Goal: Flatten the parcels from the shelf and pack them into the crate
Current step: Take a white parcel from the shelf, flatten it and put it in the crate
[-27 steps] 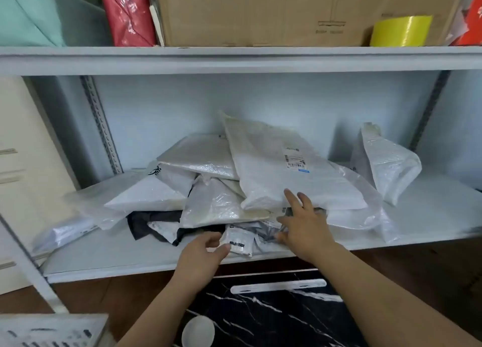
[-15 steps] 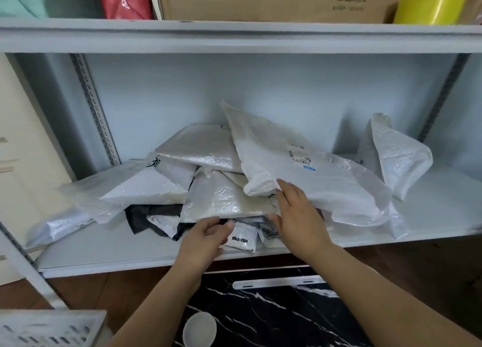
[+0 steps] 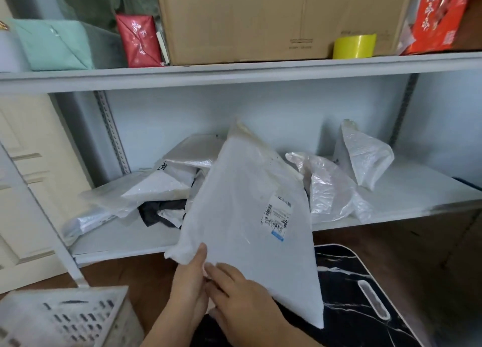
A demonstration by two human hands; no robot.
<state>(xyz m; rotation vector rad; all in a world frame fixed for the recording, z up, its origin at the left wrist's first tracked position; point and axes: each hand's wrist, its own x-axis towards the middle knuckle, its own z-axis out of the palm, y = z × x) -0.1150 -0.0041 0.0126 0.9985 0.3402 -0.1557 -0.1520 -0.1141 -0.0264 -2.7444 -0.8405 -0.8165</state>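
A large white parcel [image 3: 247, 216] with a shipping label hangs tilted in front of the shelf, clear of the pile. My left hand [image 3: 189, 276] pinches its lower left corner. My right hand [image 3: 240, 294] grips its bottom edge just beside the left. Several white and silvery parcels [image 3: 177, 174] and a black one stay heaped on the white shelf [image 3: 417, 200], with a crinkled clear bag [image 3: 328, 187] and an upright white bag [image 3: 365, 158] to the right. The white perforated crate [image 3: 65, 318] shows at the bottom left.
A black marbled table top [image 3: 360, 294] lies under the parcel at the lower right. The upper shelf holds a cardboard box [image 3: 260, 20], a yellow tape roll [image 3: 356, 46], and red and green packages. A slotted shelf post [image 3: 112, 130] and a cream door stand at left.
The large labelled parcel has come off the pile toward me and now hangs in both hands. My left hand left the small parcel at the shelf front. The camera tilted up.
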